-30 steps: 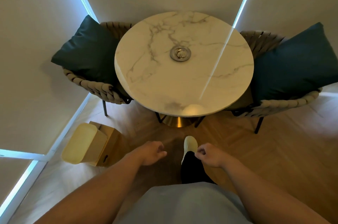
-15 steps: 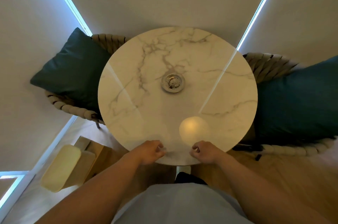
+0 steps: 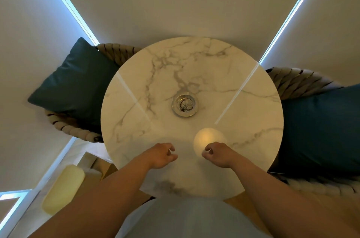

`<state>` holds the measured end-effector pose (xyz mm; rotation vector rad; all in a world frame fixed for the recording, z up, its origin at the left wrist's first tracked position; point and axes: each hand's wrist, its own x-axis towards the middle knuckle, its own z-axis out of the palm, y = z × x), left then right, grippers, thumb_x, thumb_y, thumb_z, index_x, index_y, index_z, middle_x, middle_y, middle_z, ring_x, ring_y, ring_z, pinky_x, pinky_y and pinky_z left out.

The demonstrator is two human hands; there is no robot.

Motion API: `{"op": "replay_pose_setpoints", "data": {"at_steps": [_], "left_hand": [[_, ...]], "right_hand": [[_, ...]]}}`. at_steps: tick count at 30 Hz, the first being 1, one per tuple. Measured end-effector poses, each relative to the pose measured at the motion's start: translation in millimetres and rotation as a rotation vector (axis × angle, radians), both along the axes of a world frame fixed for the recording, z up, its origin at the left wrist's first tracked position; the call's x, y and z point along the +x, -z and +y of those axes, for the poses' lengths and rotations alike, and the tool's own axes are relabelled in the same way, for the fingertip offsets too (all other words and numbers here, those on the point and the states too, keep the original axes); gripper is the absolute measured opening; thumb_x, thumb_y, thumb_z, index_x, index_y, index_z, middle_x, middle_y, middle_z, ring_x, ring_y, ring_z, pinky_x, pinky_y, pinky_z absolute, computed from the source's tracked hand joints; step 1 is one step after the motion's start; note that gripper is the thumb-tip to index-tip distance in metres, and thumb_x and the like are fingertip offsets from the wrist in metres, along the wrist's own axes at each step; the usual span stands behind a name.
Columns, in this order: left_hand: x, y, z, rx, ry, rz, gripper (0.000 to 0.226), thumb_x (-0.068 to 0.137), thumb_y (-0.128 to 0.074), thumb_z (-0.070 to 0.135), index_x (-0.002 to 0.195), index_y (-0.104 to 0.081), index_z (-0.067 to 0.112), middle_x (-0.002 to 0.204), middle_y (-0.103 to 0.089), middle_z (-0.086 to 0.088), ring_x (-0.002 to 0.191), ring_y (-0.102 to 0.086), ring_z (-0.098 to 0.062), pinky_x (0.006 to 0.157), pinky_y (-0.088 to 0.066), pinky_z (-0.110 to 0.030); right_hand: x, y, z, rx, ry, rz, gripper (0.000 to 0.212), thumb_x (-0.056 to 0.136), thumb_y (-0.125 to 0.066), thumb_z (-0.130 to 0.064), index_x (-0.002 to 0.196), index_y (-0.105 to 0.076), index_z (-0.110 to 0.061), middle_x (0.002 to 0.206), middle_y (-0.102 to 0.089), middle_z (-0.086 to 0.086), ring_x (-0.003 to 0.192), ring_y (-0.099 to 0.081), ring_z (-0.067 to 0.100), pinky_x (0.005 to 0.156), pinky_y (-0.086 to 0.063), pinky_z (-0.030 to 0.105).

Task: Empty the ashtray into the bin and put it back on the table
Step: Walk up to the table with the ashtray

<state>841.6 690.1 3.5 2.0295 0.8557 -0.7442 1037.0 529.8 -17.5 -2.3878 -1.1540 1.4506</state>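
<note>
A round glass ashtray with grey ash in it sits near the middle of the round white marble table. A bin with a pale yellow lid stands on the floor at the lower left, beside the table. My left hand and my right hand hover over the table's near part, well short of the ashtray. Both have loosely curled fingers and hold nothing.
A woven chair with a dark teal cushion stands left of the table. Another woven chair with a teal cushion stands right. Closed blinds fill the walls behind. Wooden floor shows below the table edge.
I have stepped closer to the table; it now fills the view. Both hands moved forward from the floor area to above the table's near part.
</note>
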Motion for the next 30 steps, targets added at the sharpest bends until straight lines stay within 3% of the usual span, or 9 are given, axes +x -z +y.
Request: {"op": "replay_pose_setpoints", "data": {"at_steps": [7, 15, 21, 25, 30], "left_hand": [[24.8, 6.7, 48.5, 0.022, 0.034, -0.019, 0.048, 0.094, -0.055, 0.043, 0.132, -0.052, 0.015, 0.125, -0.062, -0.006, 0.111, -0.058, -0.022, 0.092, -0.043, -0.029], [55.6, 28.1, 113.8, 0.127, 0.019, -0.048, 0.05, 0.087, -0.065, 0.043, 0.127, -0.053, 0.015, 0.118, -0.064, -0.005, 0.106, -0.06, -0.022, 0.093, -0.047, -0.033], [81.2, 39.5, 146.8, 0.326, 0.041, -0.054, 0.072, 0.077, -0.069, 0.054, 0.135, -0.041, 0.022, 0.117, -0.062, -0.002, 0.109, -0.059, -0.024, 0.091, -0.05, -0.04], [93.6, 47.8, 155.2, 0.343, 0.036, -0.076, 0.088, 0.07, -0.074, 0.056, 0.14, -0.031, 0.025, 0.118, -0.062, -0.003, 0.109, -0.06, -0.026, 0.089, -0.05, -0.043], [105.2, 56.1, 157.7, 0.346, 0.074, -0.108, 0.104, 0.061, -0.079, 0.056, 0.144, -0.023, 0.029, 0.117, -0.063, -0.003, 0.109, -0.061, -0.027, 0.085, -0.05, -0.039]], "right_hand": [[17.8, -1.6, 38.0, -0.002, 0.054, -0.03, 0.05, 0.097, -0.055, -0.046, 0.13, -0.059, -0.009, 0.128, -0.064, 0.014, 0.117, -0.058, 0.029, 0.089, -0.041, 0.029], [45.1, -3.5, 91.0, 0.011, 0.153, -0.081, 0.059, 0.089, -0.067, -0.045, 0.135, -0.056, -0.01, 0.125, -0.066, 0.011, 0.12, -0.057, 0.028, 0.1, -0.044, 0.032], [64.8, -3.5, 125.7, 0.109, 0.194, -0.087, 0.073, 0.079, -0.081, -0.035, 0.139, -0.047, -0.013, 0.106, -0.071, 0.012, 0.101, -0.066, 0.028, 0.088, -0.051, 0.035], [67.9, 0.8, 143.3, 0.184, 0.174, -0.092, 0.074, 0.072, -0.085, -0.023, 0.133, -0.046, -0.009, 0.1, -0.071, 0.017, 0.095, -0.067, 0.035, 0.084, -0.054, 0.043], [72.8, 9.0, 154.8, 0.183, 0.139, -0.099, 0.083, 0.066, -0.089, -0.024, 0.131, -0.039, -0.012, 0.103, -0.071, 0.016, 0.094, -0.066, 0.036, 0.079, -0.055, 0.044]]}}
